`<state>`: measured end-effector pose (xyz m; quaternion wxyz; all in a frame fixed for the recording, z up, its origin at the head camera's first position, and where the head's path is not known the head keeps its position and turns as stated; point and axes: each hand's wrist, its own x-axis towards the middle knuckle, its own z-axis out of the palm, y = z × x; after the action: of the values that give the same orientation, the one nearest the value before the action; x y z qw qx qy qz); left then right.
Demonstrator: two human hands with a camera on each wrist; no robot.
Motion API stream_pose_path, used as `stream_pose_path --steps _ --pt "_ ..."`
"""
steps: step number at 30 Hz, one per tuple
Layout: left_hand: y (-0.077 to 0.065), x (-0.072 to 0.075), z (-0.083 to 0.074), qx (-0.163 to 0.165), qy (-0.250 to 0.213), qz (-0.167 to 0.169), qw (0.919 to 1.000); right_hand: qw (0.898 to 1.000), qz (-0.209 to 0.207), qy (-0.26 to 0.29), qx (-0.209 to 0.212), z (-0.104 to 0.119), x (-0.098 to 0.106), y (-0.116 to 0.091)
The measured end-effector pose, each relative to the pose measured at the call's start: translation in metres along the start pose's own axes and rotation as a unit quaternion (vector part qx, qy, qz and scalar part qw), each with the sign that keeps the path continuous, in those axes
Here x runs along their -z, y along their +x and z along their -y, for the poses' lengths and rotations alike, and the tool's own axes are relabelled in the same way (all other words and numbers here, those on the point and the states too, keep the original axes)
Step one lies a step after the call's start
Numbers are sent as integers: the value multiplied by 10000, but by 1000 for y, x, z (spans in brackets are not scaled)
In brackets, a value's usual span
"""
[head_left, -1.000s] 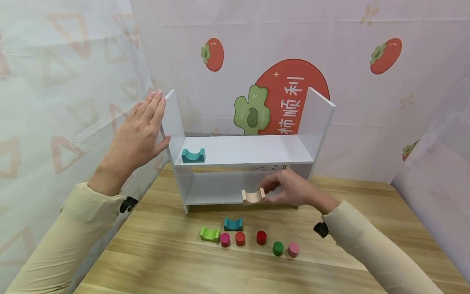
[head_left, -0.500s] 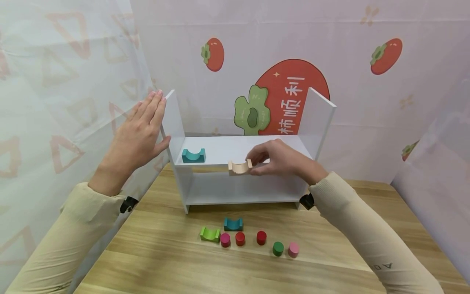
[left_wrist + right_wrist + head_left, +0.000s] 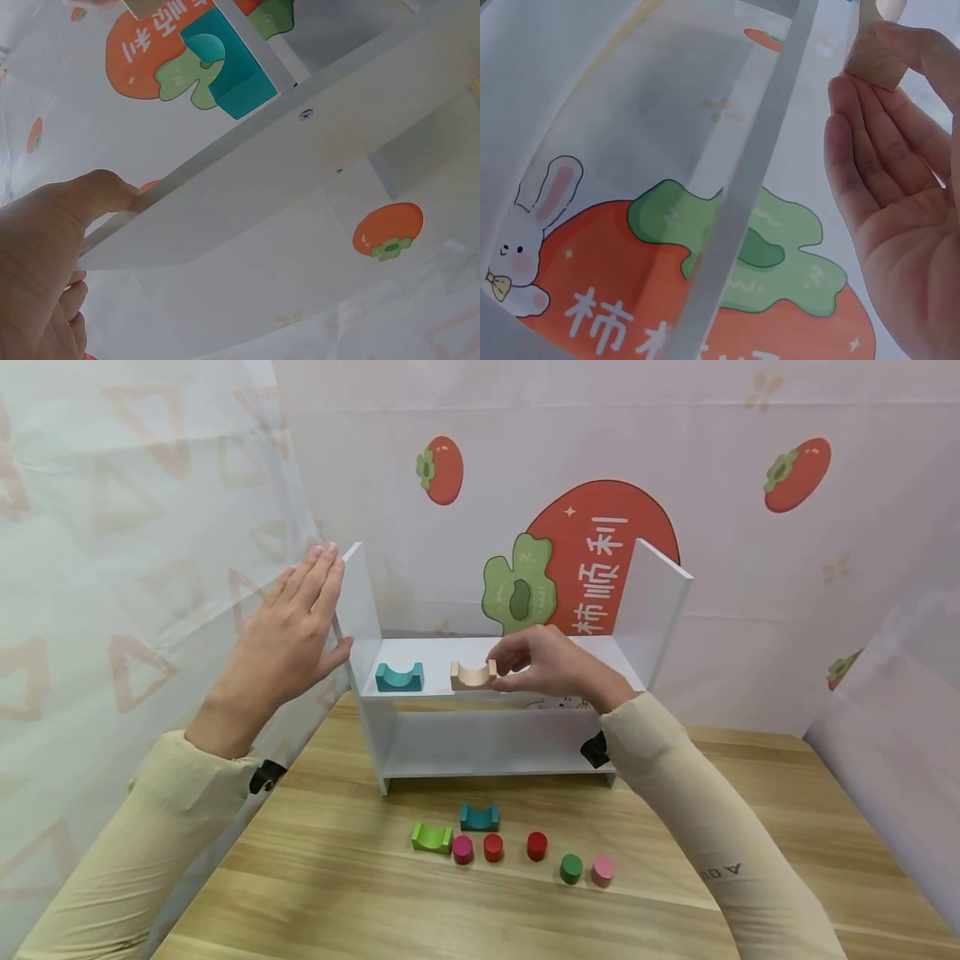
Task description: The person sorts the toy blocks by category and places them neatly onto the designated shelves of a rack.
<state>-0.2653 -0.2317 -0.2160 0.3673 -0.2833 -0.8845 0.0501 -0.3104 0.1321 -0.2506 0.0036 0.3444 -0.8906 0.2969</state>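
Note:
My right hand (image 3: 551, 664) pinches a natural-wood block with a half-round notch (image 3: 472, 677) at its right end, at the front of the upper board of a white shelf unit (image 3: 495, 768). In the right wrist view thumb and fingers hold the wooden block (image 3: 877, 61). Whether it touches the board, I cannot tell. A teal notched block (image 3: 400, 678) sits on that board to the left. My left hand (image 3: 281, 639) lies with straight fingers against the left side panel (image 3: 358, 597), thumb at its front edge. The left wrist view shows the thumb touching the panel (image 3: 225, 202).
On the wooden table (image 3: 360, 902) before the shelf lie a lime-green notched block (image 3: 431, 839) and a blue one (image 3: 479, 818). Several small cylinders stand beside them, among them a magenta (image 3: 462, 850), a dark red (image 3: 536, 847), a green (image 3: 571, 869) and a pink one (image 3: 603, 872).
My right hand has carried the wooden block up and left, from before the lower board to the upper board's front. The left hand has stayed at the panel.

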Motion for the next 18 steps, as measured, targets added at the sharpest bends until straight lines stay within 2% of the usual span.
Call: stream_pose_path --steps 11,18 --pt "1 -1 -1 9 1 25 10000 9997 -44 140 -199 -11 -9 11" --pt "1 -2 1 2 6 -19 10000 9998 41 116 -153 -12 -11 16"
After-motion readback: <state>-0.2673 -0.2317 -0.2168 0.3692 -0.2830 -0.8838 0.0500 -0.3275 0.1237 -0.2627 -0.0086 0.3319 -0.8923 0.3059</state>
